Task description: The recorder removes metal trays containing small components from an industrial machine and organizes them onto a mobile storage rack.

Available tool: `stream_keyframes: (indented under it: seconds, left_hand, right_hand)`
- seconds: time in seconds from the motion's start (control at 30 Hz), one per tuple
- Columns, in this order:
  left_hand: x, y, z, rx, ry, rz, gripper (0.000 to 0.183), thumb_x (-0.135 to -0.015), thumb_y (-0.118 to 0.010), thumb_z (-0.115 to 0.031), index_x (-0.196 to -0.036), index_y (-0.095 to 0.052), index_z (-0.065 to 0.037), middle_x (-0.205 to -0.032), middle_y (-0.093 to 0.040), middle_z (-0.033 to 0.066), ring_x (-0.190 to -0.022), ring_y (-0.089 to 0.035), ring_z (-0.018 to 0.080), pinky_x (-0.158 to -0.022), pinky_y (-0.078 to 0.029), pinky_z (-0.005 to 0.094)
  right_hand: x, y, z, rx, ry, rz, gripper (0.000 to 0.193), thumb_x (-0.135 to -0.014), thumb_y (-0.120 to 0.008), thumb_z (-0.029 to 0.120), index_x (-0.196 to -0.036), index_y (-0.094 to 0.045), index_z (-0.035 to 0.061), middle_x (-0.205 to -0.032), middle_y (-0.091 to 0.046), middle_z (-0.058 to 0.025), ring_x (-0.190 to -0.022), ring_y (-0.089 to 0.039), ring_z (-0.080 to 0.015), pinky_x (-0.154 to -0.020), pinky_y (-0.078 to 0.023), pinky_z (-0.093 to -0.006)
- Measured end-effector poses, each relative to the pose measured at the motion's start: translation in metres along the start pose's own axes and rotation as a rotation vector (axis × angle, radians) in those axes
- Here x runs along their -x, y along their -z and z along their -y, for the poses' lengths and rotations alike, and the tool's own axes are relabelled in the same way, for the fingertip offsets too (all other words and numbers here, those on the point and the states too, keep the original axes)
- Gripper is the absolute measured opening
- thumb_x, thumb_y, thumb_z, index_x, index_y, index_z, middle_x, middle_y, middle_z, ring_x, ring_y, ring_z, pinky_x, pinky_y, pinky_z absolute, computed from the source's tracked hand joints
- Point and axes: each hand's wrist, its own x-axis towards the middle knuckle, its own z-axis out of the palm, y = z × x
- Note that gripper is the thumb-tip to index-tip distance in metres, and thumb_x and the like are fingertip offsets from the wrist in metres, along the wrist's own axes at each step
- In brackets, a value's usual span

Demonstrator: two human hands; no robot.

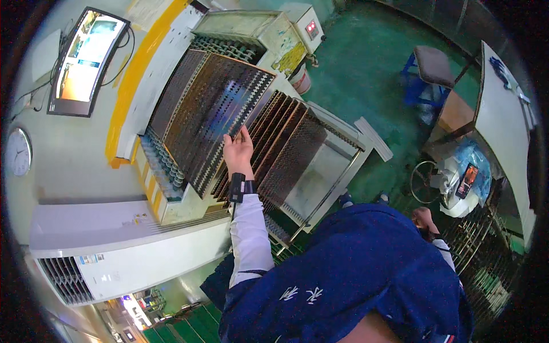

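Note:
My left hand [238, 151], with a dark device strapped at the wrist, pinches the near edge of a dark perforated circuit board panel [220, 97]. This panel lies tilted on a machine's roller conveyor [163, 154], beside another dark panel [182, 86] farther left. Just right of the hand, several similar panels [280, 143] with copper-coloured edges stand in a row in a rack over a pale tray [320, 171]. My right hand [423, 219] hangs low by my right side, fingers curled closed, with nothing visible in it.
A lit monitor [88, 60] and a round clock [20, 151] are on the left wall. A white air conditioner [137, 257] stands at lower left. Rightward are a blue-legged stool [432, 68], a handwheel [423, 182] and a plastic-wrapped bundle [457, 194] with a phone [468, 180].

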Motion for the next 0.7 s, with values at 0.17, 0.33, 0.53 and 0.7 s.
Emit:
stream_keyframes:
  seconds: [0.17, 0.33, 0.53, 0.7]
  left_hand:
    - [-0.008, -0.01, 0.012, 0.011, -0.042, -0.037, 0.037, -0.091, -0.034, -0.028, -0.114, -0.033, 0.001, -0.106, -0.044, 0.0159, -0.096, -0.049, 0.0256, -0.085, -0.046, 0.0361]
    - [-0.01, 0.003, -0.005, 0.036, -0.018, -0.037, 0.038, -0.091, -0.036, -0.03, -0.113, -0.033, 0.001, -0.104, -0.044, 0.0158, -0.095, -0.049, 0.0257, -0.084, -0.046, 0.0358]
    - [-0.009, -0.018, 0.006, -0.031, -0.057, -0.049, 0.04, -0.09, -0.037, -0.032, -0.107, -0.036, 0.005, -0.101, -0.046, 0.015, -0.092, -0.049, 0.0255, -0.083, -0.046, 0.0353]
    - [-0.014, -0.013, -0.004, -0.015, -0.04, -0.053, 0.038, -0.091, -0.036, -0.03, -0.105, -0.037, 0.005, -0.1, -0.048, 0.0159, -0.091, -0.051, 0.0261, -0.083, -0.047, 0.0356]
  right_hand:
    - [-0.019, -0.009, -0.037, -0.13, -0.047, -0.046, 0.011, -0.075, -0.051, 0.01, -0.067, -0.05, 0.0018, -0.057, -0.052, -0.0057, -0.046, -0.053, -0.0168, -0.042, -0.042, -0.0316]
    - [0.038, 0.011, 0.086, -0.454, -0.34, 0.06, 0.015, -0.074, -0.053, 0.012, -0.063, -0.048, 0.0032, -0.055, -0.052, -0.0076, -0.045, -0.054, -0.0189, -0.039, -0.041, -0.0331]
    - [0.023, 0.011, 0.049, -0.4, -0.304, 0.026, 0.015, -0.072, -0.056, 0.013, -0.064, -0.049, 0.0033, -0.055, -0.053, -0.0091, -0.041, -0.05, -0.0205, -0.035, -0.038, -0.0339]
    - [0.021, 0.007, 0.039, -0.281, -0.164, 0.03, 0.013, -0.071, -0.059, 0.014, -0.066, -0.05, 0.0062, -0.055, -0.051, -0.0059, -0.047, -0.052, -0.0194, -0.04, -0.041, -0.035]
